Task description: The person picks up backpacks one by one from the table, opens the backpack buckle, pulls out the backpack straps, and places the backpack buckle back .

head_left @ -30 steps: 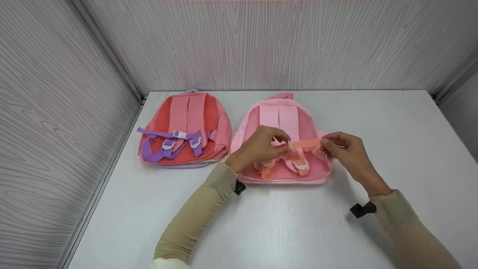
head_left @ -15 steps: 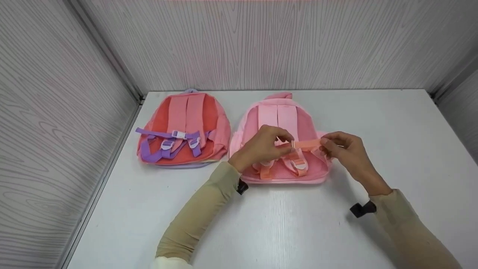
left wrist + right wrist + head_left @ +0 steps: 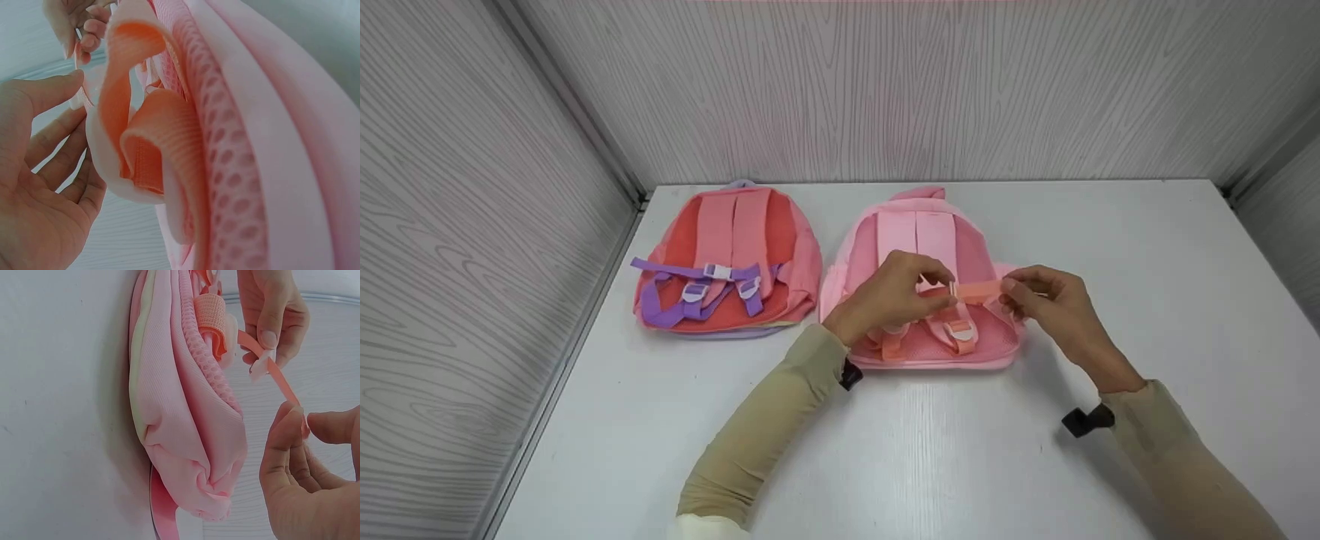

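grey wood-grain panels [image 3: 885,90] stand behind and beside a white table [image 3: 922,450]. on the table, a pink backpack [image 3: 936,232] lies near the middle with its strap side up, under both hands. a red backpack [image 3: 727,247] lies just to its left, also strap side up. tan sleeves [image 3: 765,420] cover both forearms.

left hand [image 3: 896,289]: grip closed to a pinch, thumb and fingertips on a white buckle [image 3: 260,365]; remaining fingers loosely spread. right hand [image 3: 1057,307]: grip likewise a pinch, thumb and forefinger on the end of an orange strap [image 3: 981,292]. the strap passes through the buckle and runs between the hands, raised clear of the pink backpack. purple straps [image 3: 660,313] lie across the red backpack, untouched.
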`<state>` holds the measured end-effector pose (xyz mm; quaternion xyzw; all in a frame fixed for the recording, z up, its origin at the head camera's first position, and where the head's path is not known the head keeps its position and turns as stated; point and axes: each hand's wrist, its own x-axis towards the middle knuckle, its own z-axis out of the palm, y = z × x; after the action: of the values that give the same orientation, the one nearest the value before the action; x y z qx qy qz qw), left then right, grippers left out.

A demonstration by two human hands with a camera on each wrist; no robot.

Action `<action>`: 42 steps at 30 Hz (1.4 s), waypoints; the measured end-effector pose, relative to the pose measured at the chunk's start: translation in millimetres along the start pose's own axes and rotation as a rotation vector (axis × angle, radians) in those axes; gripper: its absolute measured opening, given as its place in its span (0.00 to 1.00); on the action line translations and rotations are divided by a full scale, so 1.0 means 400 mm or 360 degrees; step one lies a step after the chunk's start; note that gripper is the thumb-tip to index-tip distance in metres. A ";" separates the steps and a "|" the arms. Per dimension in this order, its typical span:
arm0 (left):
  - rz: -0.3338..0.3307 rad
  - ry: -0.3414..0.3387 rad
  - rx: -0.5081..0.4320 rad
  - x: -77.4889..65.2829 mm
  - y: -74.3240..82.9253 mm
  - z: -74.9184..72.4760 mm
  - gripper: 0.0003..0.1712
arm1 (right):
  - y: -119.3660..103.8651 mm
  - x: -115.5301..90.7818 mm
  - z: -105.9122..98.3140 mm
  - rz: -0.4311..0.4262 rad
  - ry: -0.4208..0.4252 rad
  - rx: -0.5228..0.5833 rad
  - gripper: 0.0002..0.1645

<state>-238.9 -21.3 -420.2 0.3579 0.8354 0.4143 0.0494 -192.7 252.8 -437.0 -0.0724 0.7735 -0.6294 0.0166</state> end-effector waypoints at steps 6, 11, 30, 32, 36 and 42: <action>-0.0034 -0.0012 -0.0050 0.005 0.005 0.009 0.15 | 0.003 -0.003 -0.001 0.0021 0.0005 -0.0040 0.21; -0.0057 -0.0019 -0.0066 0.009 0.010 0.014 0.15 | 0.006 -0.003 -0.003 0.0020 -0.0001 -0.0046 0.22; 0.0059 0.0028 -0.0137 0.030 0.006 0.035 0.08 | 0.002 -0.004 -0.004 0.0018 -0.0007 0.0018 0.22; 0.0060 0.0019 -0.0136 0.031 0.007 0.036 0.09 | 0.002 -0.005 -0.004 0.0017 -0.0004 0.0022 0.22; 0.0057 -0.0003 -0.0126 0.031 0.009 0.037 0.11 | 0.003 -0.004 -0.004 0.0018 -0.0002 0.0017 0.21; 0.0037 -0.0010 -0.0110 0.035 0.011 0.041 0.12 | 0.004 -0.003 -0.006 0.0013 -0.0008 0.0002 0.22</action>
<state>-240.8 0.1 -424.7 0.3671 0.8162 0.4423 0.0595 -192.1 255.7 -438.0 -0.0709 0.7733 -0.6297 0.0211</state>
